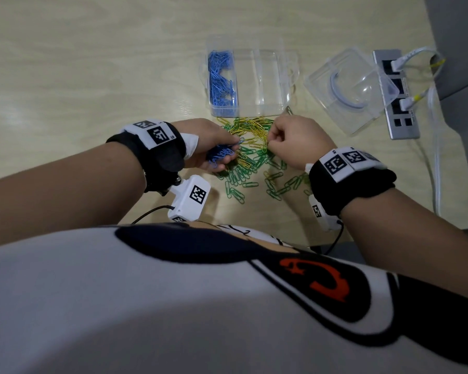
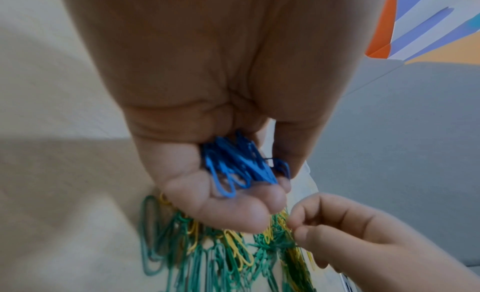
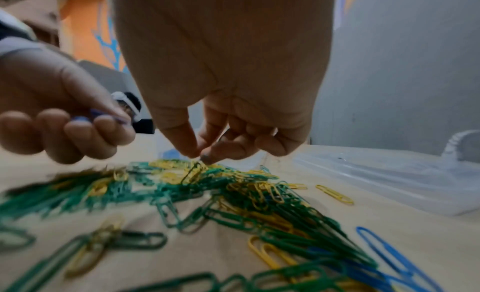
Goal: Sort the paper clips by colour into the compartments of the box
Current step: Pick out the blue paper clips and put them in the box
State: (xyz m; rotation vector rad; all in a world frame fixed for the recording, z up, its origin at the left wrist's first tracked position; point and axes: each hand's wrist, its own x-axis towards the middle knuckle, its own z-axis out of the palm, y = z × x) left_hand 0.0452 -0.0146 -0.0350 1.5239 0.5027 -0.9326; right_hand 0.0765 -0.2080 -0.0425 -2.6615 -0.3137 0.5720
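Pale wood desk [image 1: 92,63] carries everything within easy reach. Nearest, the left hand [image 1: 208,147] cups a bunch of blue clips [image 2: 239,167], fingers curled round them, probably gathering a load to save trips. Just beside it the right hand [image 1: 295,141] dips into the green and yellow pile [image 1: 254,155], thumb and forefinger pinched together at a clip, though blur hides whether it is gripped. Beyond stands the open box [image 1: 268,82], blue clips already filling its left compartment [image 1: 222,79]; the lid [image 1: 349,87] lies aside.
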